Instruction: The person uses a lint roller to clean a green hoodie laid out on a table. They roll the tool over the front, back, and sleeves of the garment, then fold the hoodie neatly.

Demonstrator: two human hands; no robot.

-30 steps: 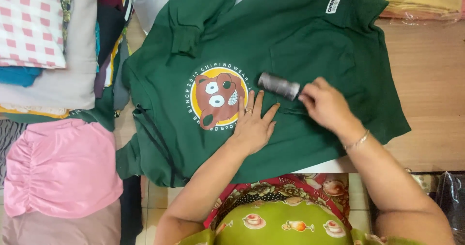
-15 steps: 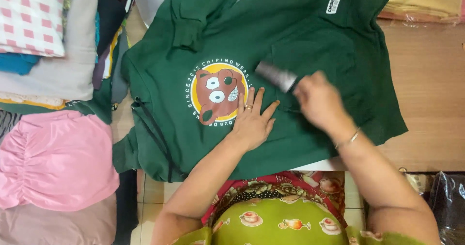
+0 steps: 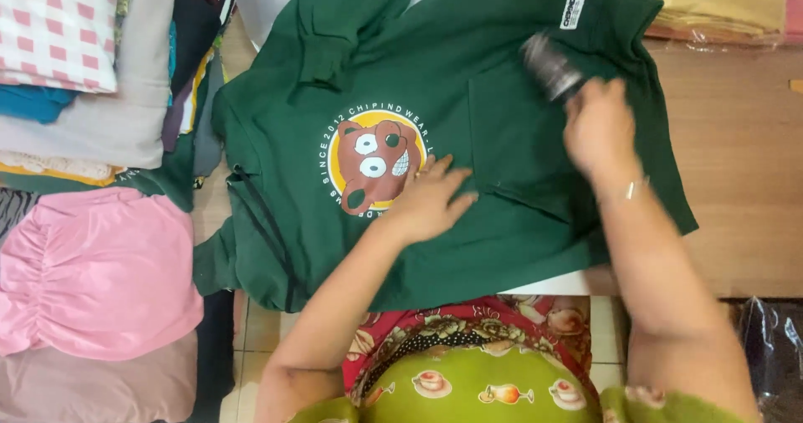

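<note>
A dark green hooded sweatshirt (image 3: 502, 214) lies spread flat on a wooden table (image 3: 744, 172), with a round yellow-and-brown cartoon print (image 3: 376, 164) near its middle. My left hand (image 3: 428, 201) rests flat on the cloth just right of the print, fingers spread. My right hand (image 3: 598, 126) grips a dark lint roller (image 3: 550, 67), blurred with motion, over the sweatshirt's upper right part near a small white label (image 3: 571, 10). A thin bracelet sits on my right wrist.
Folded clothes are stacked at the left: a pink garment (image 3: 92, 272), a pink-and-white checked piece (image 3: 54, 25), grey and blue pieces. Yellow folded cloth in plastic (image 3: 711, 5) lies at the top right. A dark plastic bag (image 3: 769, 356) sits at the lower right.
My right hand has moved the lint roller up and to the right across the sweatshirt, from beside the print toward the label. My left hand has stayed pressed on the cloth.
</note>
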